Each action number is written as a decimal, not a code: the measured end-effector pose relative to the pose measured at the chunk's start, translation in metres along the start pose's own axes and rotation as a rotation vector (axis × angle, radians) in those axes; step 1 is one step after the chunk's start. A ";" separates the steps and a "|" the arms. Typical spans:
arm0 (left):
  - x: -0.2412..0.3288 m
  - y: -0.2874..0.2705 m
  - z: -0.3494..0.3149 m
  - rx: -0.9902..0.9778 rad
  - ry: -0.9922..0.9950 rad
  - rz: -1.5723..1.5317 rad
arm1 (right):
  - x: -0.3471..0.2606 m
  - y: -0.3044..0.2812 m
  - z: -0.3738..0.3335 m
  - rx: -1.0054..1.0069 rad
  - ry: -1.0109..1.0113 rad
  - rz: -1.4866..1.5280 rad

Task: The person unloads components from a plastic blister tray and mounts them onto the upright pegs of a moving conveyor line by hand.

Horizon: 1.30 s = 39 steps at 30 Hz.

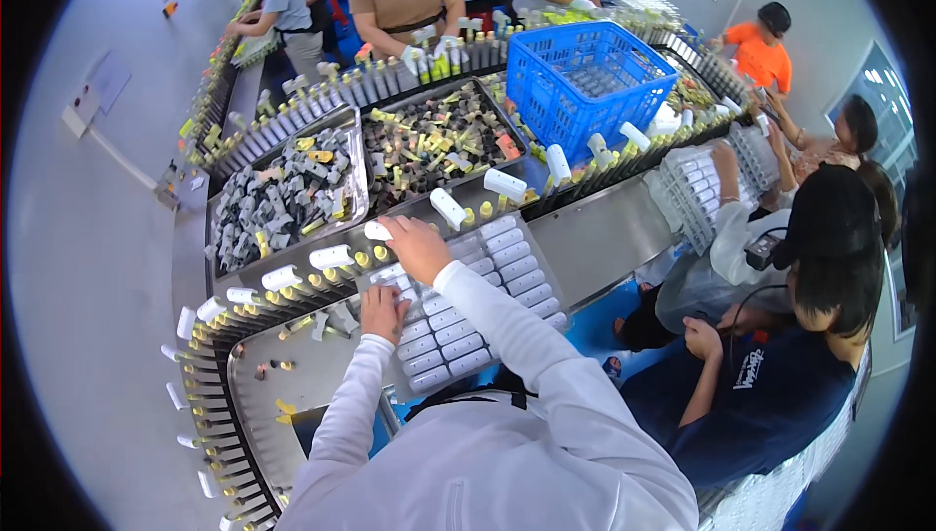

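Observation:
My right hand [417,250] reaches over the conveyor line, its fingers closed on a white plastic shell [377,231] just above the pegs. Yellow-topped pegs [381,253] stand in a row beneath and beside it. My left hand [385,314] is at the near-left corner of a tray, thumb and fingers around another white shell [392,280]; the fingers partly hide that grip. Rows of similar white shells [461,339] fill the tray in front of me. More curved white shells [331,257] sit on pegs along the line to both sides.
Behind the line lie metal trays of grey clips [283,190] and of mixed yellow and dark parts [439,136]. A blue crate [585,73] stands to their right. Scattered parts lie in a steel tray [253,404] at left. Co-workers stand across the line and close on my right.

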<state>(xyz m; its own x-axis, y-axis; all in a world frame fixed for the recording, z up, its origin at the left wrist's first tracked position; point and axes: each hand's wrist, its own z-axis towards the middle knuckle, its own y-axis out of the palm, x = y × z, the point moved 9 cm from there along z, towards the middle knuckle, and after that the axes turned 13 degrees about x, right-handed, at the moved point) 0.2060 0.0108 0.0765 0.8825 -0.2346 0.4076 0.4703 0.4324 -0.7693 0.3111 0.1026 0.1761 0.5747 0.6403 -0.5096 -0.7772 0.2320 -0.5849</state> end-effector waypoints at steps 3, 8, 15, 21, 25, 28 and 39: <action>0.001 0.005 0.004 -0.028 0.028 0.012 | -0.007 0.024 -0.001 -0.065 0.140 0.118; -0.010 -0.008 -0.007 -0.016 0.062 -0.035 | -0.039 -0.012 -0.052 -0.024 0.059 0.266; 0.013 -0.015 0.005 -0.094 0.058 -0.064 | 0.052 -0.086 -0.115 0.022 0.155 -0.288; 0.014 -0.040 0.012 0.148 -0.327 -0.267 | 0.054 -0.086 -0.109 -0.012 0.111 -0.219; 0.089 -0.027 0.072 0.125 -0.529 -0.869 | 0.063 -0.084 -0.102 -0.111 0.155 -0.212; 0.161 -0.021 0.132 0.087 -0.239 -0.707 | 0.067 -0.093 -0.110 -0.037 0.115 -0.212; 0.148 0.071 0.172 -0.167 -0.136 0.219 | 0.068 -0.103 -0.111 0.058 0.147 -0.111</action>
<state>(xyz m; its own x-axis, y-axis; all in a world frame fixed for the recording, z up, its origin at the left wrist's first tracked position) 0.3703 0.1569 0.1667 0.9605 -0.0278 0.2770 0.2719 0.3077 -0.9118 0.4583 0.0406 0.1315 0.6856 0.4957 -0.5331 -0.7180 0.3399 -0.6074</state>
